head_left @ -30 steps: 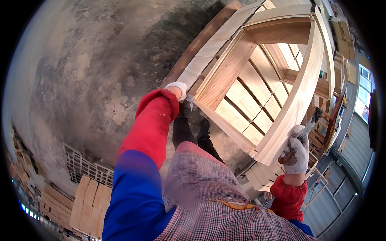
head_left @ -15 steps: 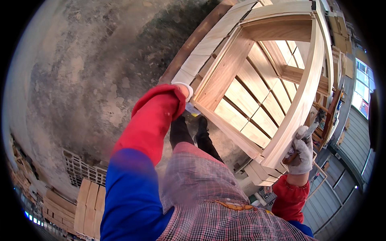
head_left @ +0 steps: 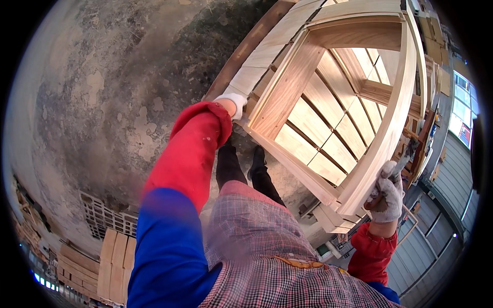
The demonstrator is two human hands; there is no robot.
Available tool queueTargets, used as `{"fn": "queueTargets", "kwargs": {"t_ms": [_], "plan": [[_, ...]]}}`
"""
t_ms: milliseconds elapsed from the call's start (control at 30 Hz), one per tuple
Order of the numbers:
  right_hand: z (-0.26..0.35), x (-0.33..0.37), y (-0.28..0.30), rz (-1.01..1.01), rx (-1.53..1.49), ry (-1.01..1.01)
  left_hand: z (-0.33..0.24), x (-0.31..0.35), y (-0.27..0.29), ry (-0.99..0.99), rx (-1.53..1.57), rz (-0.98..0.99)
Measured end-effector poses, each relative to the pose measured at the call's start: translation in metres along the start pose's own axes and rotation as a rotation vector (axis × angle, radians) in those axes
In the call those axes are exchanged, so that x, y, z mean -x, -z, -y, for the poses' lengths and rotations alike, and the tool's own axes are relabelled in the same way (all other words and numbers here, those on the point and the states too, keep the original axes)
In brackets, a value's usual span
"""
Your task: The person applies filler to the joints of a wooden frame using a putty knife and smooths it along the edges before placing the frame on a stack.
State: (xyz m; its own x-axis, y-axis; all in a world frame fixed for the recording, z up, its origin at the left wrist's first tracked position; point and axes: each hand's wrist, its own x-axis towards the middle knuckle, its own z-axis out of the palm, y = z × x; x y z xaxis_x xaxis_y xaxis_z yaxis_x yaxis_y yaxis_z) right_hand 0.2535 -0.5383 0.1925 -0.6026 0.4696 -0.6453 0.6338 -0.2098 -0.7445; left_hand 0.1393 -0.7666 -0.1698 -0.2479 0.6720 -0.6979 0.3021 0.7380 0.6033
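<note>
My right grip curls around a tool; my left grip, fingers hidden, I can't judge. The frame looks joined; what's left is unclear.

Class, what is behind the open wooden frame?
Through the wooden frame, rows of pale wooden pieces show, with dark gaps between. What the frame's sides or those pieces cover cannot be seen.

One head-worn fisheye looks steeply down and forward, nearest the black-and-pink checked cloth apron, taking in the open, box-shaped pale wooden frame beyond and mottled grey concrete floor left of the frame.
</note>
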Motion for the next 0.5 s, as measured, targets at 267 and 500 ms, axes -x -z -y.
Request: {"fn": "queueTargets", "kwargs": {"t_ms": [267, 500], "plan": [[-0.01, 0.002, -0.002, -0.001, 0.034, -0.007, -0.005, 0.008, 0.006, 0.109, 0.092, -0.049], [-0.024, 0.008, -0.01, -0.017, 0.048, -0.033, -0.01, 0.008, 0.01, 0.096, 0.036, -0.074]]}}
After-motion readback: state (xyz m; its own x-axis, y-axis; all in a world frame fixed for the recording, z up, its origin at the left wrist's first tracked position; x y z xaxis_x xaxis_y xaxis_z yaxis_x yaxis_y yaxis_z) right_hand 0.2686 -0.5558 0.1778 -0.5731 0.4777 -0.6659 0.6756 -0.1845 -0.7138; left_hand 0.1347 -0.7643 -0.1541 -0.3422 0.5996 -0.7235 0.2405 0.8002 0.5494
